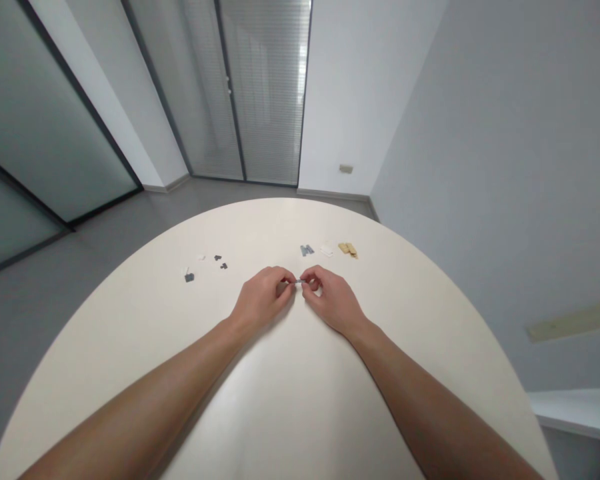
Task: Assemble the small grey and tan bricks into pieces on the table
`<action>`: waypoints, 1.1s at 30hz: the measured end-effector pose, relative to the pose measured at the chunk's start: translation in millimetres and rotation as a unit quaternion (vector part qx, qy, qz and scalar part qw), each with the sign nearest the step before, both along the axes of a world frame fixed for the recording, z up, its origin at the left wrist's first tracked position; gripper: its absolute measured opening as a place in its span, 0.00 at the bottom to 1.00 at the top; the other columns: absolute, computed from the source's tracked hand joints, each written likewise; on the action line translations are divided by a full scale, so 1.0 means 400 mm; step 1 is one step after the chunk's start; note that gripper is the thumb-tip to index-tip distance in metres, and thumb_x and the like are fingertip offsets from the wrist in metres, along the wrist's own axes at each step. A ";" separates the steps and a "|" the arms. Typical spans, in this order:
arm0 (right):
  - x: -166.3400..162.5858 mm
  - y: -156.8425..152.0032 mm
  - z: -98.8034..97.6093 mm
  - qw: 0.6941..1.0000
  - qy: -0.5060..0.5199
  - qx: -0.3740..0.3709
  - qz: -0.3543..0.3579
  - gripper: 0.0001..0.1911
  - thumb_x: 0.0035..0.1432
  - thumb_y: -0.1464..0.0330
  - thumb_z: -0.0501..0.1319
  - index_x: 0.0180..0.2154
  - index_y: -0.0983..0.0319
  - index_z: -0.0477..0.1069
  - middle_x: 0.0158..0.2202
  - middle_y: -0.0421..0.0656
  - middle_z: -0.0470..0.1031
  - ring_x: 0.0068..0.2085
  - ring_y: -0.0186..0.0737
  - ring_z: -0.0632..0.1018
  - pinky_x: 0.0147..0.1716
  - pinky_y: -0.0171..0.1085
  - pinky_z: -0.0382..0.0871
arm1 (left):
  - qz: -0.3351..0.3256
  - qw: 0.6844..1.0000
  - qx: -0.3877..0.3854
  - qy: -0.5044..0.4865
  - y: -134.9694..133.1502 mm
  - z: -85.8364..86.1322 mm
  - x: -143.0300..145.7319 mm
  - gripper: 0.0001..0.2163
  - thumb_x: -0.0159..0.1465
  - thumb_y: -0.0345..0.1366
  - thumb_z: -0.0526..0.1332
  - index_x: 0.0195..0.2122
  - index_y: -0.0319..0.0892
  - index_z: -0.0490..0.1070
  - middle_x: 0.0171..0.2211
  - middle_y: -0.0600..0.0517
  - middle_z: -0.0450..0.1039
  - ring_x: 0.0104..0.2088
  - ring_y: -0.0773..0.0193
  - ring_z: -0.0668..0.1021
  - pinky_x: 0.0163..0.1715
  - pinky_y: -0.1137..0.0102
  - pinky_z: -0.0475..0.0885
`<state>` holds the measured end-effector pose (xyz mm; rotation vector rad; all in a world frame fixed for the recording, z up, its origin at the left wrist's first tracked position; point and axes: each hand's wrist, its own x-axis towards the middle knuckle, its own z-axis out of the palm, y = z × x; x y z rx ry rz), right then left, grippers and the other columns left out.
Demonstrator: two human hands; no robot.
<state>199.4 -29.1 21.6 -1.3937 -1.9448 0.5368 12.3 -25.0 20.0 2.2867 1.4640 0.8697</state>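
Between my two hands is a small grey piece [298, 281], thin and mostly covered by fingertips, so its exact kind cannot be made out. My left hand [266, 293] pinches its left end between thumb and forefinger. From the other side, my right hand [331, 297] pinches the right end the same way. Both hands are low over the middle of the white round table [280, 387]. Just beyond my right hand lie several small grey-blue pieces [307, 250], a few white pieces [327, 251] and a small heap of tan pieces [348, 249].
On the table's left lie small dark pieces [218, 257], a dark grey piece [189, 277] and a white bit [201, 257]. Past the table's far edge stand a glazed partition with blinds [270, 93] and a white wall [360, 80]. A grey wall [505, 167] rises on the right.
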 end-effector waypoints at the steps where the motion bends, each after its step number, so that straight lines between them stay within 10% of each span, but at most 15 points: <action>1: 0.000 0.000 -0.001 1.000 0.000 0.000 0.000 0.05 0.60 0.69 0.59 0.39 0.58 0.72 0.35 0.40 0.78 0.36 0.38 0.77 0.39 0.37 0.67 | -0.001 1.000 0.000 0.001 0.000 0.000 0.000 0.06 0.66 0.34 0.59 0.40 0.46 0.75 0.38 0.51 0.78 0.38 0.61 0.77 0.42 0.64 0.71; 33: 0.001 0.001 0.000 1.000 0.003 -0.005 0.000 0.06 0.59 0.70 0.59 0.39 0.58 0.73 0.34 0.40 0.78 0.36 0.37 0.77 0.37 0.36 0.67 | -0.017 1.000 -0.012 0.008 0.000 0.000 0.001 0.07 0.68 0.37 0.58 0.41 0.46 0.75 0.35 0.51 0.78 0.36 0.61 0.77 0.40 0.65 0.72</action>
